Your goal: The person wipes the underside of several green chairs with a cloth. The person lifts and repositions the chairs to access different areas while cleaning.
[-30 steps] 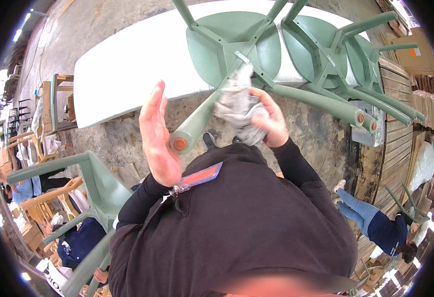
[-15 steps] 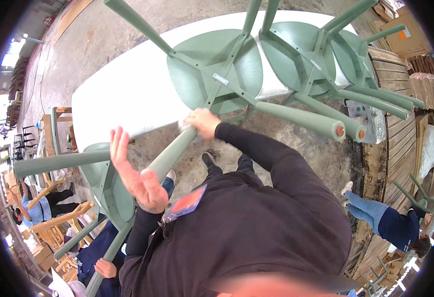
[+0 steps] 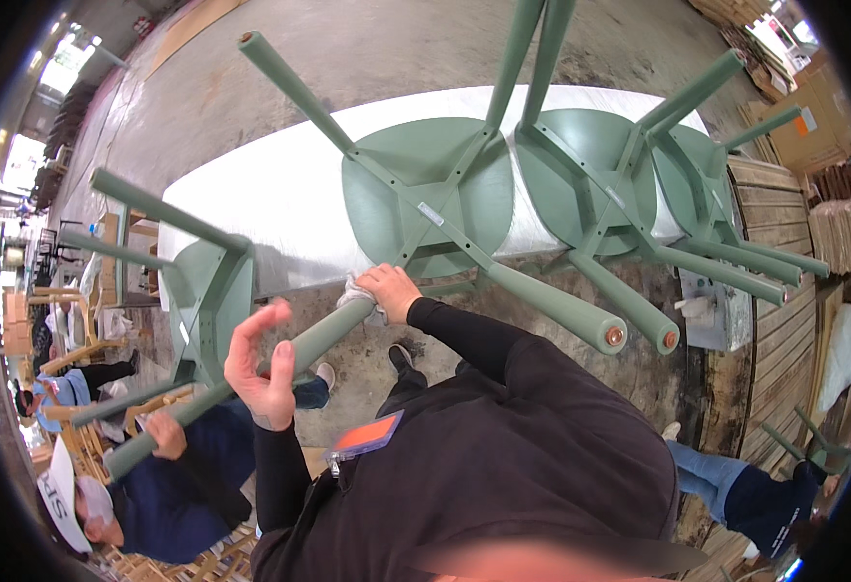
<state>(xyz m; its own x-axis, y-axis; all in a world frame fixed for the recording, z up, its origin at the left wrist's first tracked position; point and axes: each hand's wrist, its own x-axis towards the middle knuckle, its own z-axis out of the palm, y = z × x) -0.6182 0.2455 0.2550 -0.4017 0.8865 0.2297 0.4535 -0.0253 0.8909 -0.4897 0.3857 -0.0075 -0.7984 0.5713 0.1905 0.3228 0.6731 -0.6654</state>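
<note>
Upside down on the white-covered table rests a green chair [image 3: 377, 160], its legs pointing up and outward. My right hand [image 3: 392, 293] is closed on a crumpled greyish cloth [image 3: 379, 315], which wraps part of the chair leg [image 3: 323, 336] reaching toward me. Beside the free end of that leg is my left hand [image 3: 262, 373], with fingers apart and nothing in it; whether it touches the leg I cannot tell. At the left end of the table is another upturned green chair [image 3: 214, 276]. A co-worker's hand [image 3: 165, 434] grips one of its legs.
Two more upturned green chairs [image 3: 580, 145] [image 3: 685, 184] stand along the white-covered table [image 3: 280, 194] to the right, legs jutting toward me. A co-worker in dark blue [image 3: 188, 495] is close on my left. Another person [image 3: 760, 495] is at the right, near wooden slats [image 3: 779, 320].
My view has tilted. The left-hand chair has shifted farther from me, with the co-worker still holding its leg. My left hand's fingers have curled a little; my right hand stays on the near leg.
</note>
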